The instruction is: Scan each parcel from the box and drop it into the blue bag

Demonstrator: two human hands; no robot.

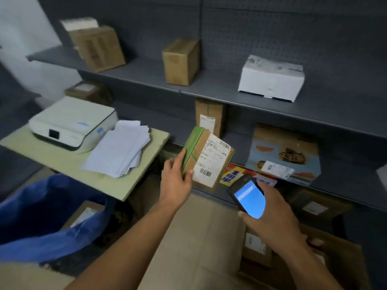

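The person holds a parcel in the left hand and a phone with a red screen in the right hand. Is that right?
Not quite. The head view shows the screen of the phone is blue, not red. The rest is right: the left hand holds the parcel, and the right hand holds the phone.

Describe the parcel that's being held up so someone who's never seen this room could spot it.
Start at the grey shelving; in front of its lower shelves, the left hand holds up a small brown parcel. Unlike the shelved boxes, it has a green side and a white barcoded label facing the camera.
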